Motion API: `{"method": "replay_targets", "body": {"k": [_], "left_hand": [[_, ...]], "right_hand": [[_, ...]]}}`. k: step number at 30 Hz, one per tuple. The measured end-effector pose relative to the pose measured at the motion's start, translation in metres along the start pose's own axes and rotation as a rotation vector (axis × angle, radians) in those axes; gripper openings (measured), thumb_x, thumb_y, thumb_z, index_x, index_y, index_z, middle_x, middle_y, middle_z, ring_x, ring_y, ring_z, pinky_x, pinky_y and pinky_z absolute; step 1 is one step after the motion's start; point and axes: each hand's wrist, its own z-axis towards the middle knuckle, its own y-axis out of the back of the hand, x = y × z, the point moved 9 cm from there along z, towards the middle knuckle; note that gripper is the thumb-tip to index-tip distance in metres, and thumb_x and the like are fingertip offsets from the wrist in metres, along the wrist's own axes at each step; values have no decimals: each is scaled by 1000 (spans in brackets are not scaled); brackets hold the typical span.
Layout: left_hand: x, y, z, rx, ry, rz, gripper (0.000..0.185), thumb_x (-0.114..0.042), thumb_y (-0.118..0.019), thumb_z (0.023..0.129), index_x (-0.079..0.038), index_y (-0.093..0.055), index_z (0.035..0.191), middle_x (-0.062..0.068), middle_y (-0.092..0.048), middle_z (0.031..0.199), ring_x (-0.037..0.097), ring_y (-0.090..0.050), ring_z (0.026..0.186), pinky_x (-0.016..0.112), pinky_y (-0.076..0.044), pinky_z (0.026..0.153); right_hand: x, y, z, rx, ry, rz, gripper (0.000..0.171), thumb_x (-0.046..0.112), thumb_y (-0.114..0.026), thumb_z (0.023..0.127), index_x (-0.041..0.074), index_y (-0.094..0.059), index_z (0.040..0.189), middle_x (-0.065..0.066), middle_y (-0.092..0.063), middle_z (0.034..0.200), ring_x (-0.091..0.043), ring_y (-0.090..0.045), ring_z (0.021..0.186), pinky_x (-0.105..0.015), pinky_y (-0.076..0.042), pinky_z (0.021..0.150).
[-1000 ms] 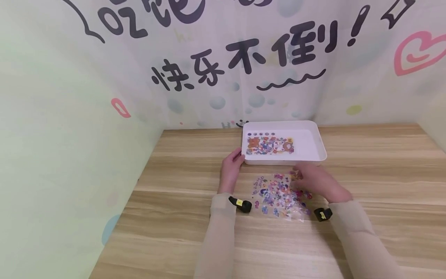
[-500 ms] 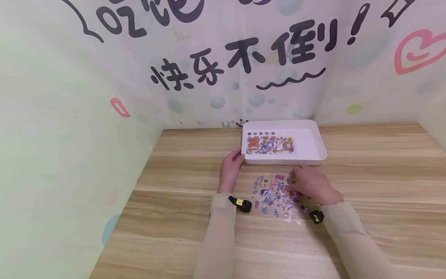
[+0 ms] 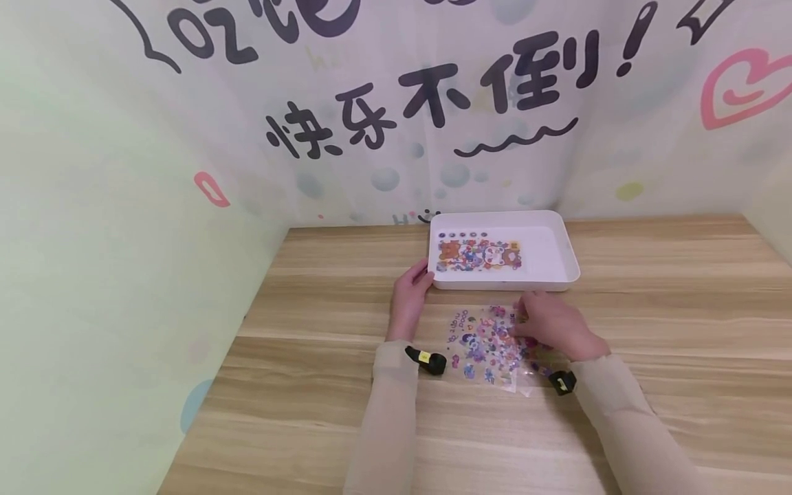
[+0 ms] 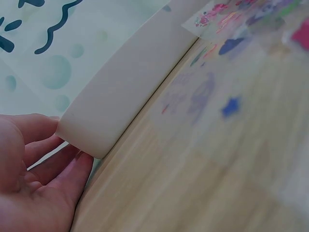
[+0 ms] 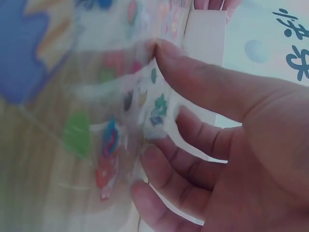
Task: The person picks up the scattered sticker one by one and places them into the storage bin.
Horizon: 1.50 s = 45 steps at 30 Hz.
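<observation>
A white tray (image 3: 544,254) stands near the wall with a colourful clear sticker sheet (image 3: 479,256) lying in its left part. My left hand (image 3: 410,301) holds the tray's front left corner; in the left wrist view its fingers (image 4: 72,176) meet the tray wall (image 4: 120,82). In front of the tray, clear sticker sheets (image 3: 489,344) overlap on the table. My right hand (image 3: 559,324) pinches them near their upper right part. The right wrist view shows the thumb (image 5: 193,77) at a sheet's edge, with the other fingers bent beneath; how many sheets it pinches I cannot tell.
The wood-grain table (image 3: 309,399) runs back to a printed wall cloth (image 3: 359,185) just behind the tray. Another pale wall panel (image 3: 124,275) borders the table on the left. Black wrist cameras (image 3: 433,363) sit close to the sheets.
My right hand has moved slightly left and its fingers have come down onto the sheets' upper right part. The sheets' lower edges have shifted a little. The left hand stays at the tray corner.
</observation>
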Motion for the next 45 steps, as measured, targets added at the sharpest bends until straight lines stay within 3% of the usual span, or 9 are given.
{"method": "replay_targets", "body": {"k": [7,12,19,23,31,38,45], "left_hand": [[-1,0,1,7,-7,-15,37,-29,-54,89,-26,-51,126,-10,-51,124,6,-49,111,25,-43,91],[-1,-1,1,9,-10,-22,36,-28,-53,90,-27,-51,126,-11,-51,124,5,-48,111,24,-43,91],[-2,0,0,10,-12,-29,35,-28,-53,90,-29,-51,124,-12,-51,124,3,-48,111,23,-43,90],[-1,0,0,12,-7,-33,35,-28,-54,90,-29,-51,124,-13,-50,123,3,-48,111,23,-43,90],[0,0,0,8,9,-30,36,-28,-54,89,-27,-51,125,-12,-51,123,4,-48,111,24,-43,91],[-1,-1,-1,8,2,-33,37,-28,-54,89,-24,-51,126,-10,-51,124,5,-48,111,25,-43,91],[-1,-1,0,7,0,-40,37,-28,-55,89,-25,-52,125,-10,-52,123,4,-49,110,23,-43,91]], "right_hand": [[0,1,-1,-3,69,112,21,22,-69,77,9,-54,83,-3,-53,70,-17,-48,57,-29,-42,45],[-4,0,0,44,74,203,16,16,-59,84,5,-57,96,-6,-55,74,-20,-51,56,-30,-47,46],[1,11,1,-25,245,86,16,8,-54,86,3,-62,99,-8,-61,89,-21,-56,80,-38,-49,67],[0,11,2,-19,288,100,16,7,-53,87,4,-62,100,-8,-61,92,-25,-57,86,-43,-48,74],[-7,15,4,-49,262,241,19,6,-52,87,5,-59,105,-7,-57,90,-19,-51,76,-28,-47,60],[-8,21,2,-61,252,306,19,8,-53,88,6,-60,105,-7,-58,91,-20,-52,80,-29,-48,64],[-10,20,4,-53,243,370,11,17,-55,89,10,-59,97,-5,-57,87,-20,-51,73,-30,-48,59]]}}
